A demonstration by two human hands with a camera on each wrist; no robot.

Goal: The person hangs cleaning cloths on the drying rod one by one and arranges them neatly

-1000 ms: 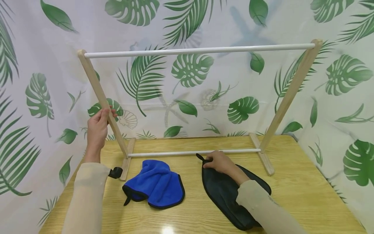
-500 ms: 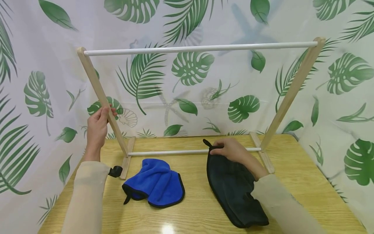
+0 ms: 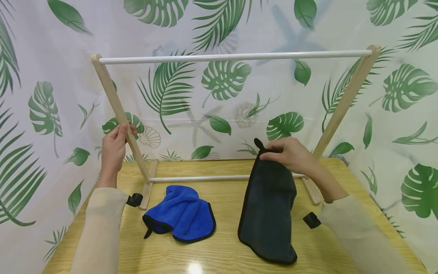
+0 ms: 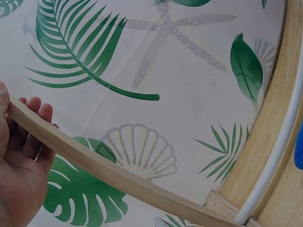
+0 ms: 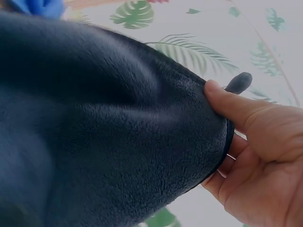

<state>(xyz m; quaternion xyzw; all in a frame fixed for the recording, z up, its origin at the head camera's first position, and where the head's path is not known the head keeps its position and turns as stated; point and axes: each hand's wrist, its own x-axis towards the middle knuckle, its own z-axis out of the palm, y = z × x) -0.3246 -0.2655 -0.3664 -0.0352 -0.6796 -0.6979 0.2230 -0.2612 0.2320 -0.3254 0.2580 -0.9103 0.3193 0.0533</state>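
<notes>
My right hand (image 3: 291, 154) pinches a dark grey towel (image 3: 268, 205) by its top corner, right beside a small black hanging loop (image 3: 259, 144). The towel hangs down from the fingers in front of the rack's lower bar. In the right wrist view the thumb lies on the near face of the plush cloth (image 5: 142, 142), with the fingers behind its bound edge. My left hand (image 3: 114, 148) grips the left wooden post (image 4: 90, 156) of a drying rack, thumb in front and fingers curled behind. A blue towel (image 3: 184, 213) with black edging lies crumpled on the table, left of the grey one.
The rack has a white top bar (image 3: 232, 57), a white lower bar (image 3: 202, 178) and a right wooden post (image 3: 345, 102). Its feet stand on the wood-grain table (image 3: 219, 258). A leaf-patterned cloth backdrop (image 3: 226, 110) closes in the back and sides.
My right hand has risen and moved right, lifting the grey towel's corner from the table so that the cloth hangs. The left hand stays on the post, and the blue towel lies as before.
</notes>
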